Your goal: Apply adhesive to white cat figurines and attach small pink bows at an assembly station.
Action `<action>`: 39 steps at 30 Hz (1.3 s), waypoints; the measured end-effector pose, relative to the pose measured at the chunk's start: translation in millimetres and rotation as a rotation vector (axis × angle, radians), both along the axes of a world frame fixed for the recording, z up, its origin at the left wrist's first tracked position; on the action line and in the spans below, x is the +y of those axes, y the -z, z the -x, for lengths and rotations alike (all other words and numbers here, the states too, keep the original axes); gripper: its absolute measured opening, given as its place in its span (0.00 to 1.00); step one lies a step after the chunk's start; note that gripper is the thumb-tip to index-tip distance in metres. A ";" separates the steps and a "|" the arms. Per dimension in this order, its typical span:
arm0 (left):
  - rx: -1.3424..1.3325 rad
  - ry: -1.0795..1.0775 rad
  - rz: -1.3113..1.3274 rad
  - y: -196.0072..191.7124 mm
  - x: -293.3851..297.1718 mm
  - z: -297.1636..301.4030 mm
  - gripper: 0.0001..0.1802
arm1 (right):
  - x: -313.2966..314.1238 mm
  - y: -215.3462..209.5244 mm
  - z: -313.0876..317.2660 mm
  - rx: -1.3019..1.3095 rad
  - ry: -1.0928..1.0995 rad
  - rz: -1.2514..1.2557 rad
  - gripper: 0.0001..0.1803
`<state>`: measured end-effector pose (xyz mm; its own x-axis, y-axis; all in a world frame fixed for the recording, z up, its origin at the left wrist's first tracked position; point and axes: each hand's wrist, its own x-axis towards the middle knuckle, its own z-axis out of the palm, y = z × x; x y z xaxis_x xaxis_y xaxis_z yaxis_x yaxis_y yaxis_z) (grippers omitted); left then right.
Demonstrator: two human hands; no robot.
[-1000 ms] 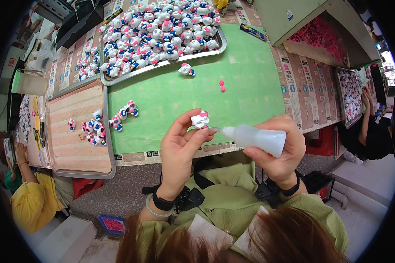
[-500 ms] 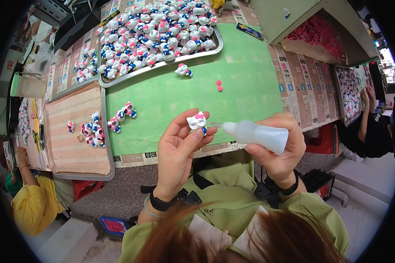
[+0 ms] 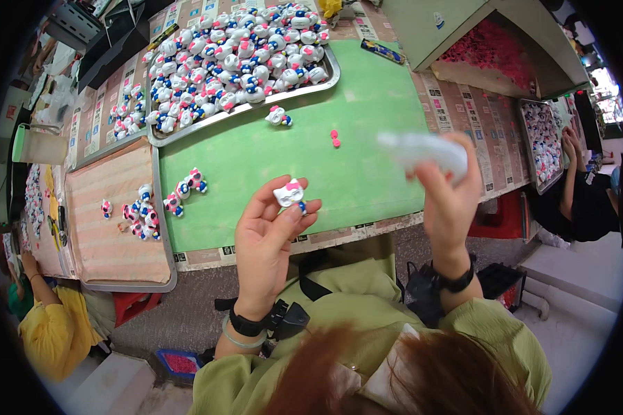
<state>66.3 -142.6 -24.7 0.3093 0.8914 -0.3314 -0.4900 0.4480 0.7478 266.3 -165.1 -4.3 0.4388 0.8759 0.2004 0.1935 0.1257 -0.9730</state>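
Between the thumb and fingers of my left hand (image 3: pixel 266 225) is a small white cat figurine (image 3: pixel 289 194) with a pink bow and a blue body. My right hand (image 3: pixel 453 187) grips a white squeeze bottle (image 3: pixel 429 153), blurred by motion, its nozzle pointing left over the green mat (image 3: pixel 370 183). Two little pink pieces (image 3: pixel 336 139) lie on the mat between my hands and the far tray. Another white figurine (image 3: pixel 278 116) rests just in front of that tray. Left of my left hand, a few figurines with pink and black parts (image 3: pixel 185 190) sit at the mat's edge.
A metal tray (image 3: pixel 246 105) heaped with figurines stands at the back. To the left is a cloth-lined tray (image 3: pixel 118 266) with several figurines. A grey box (image 3: pixel 488 41) of pink pieces stands back right, near a dark tube (image 3: pixel 383 50). Other people work at both sides.
My right hand has lifted the bottle up and away from the figurine. My left hand still holds the figurine, now slightly farther left in view. The whole view has shifted a little.
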 end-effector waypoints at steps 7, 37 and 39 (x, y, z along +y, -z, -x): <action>-0.030 -0.016 -0.013 0.5 2.4 3.7 0.20 | 73.4 44.3 -55.6 -0.135 0.023 0.091 0.23; -0.164 0.252 0.071 6.1 -7.3 -11.8 0.19 | 13.7 27.1 39.1 -0.391 -0.293 0.079 0.06; -0.153 0.256 0.076 6.4 -7.4 -11.8 0.19 | 13.1 30.3 37.3 -0.430 -0.307 0.040 0.06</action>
<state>78.2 -150.0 -31.1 0.5719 0.7527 -0.3261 -0.4585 0.6230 0.6338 229.0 -152.0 -34.7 0.0465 0.9618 0.2698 0.5366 0.2037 -0.8189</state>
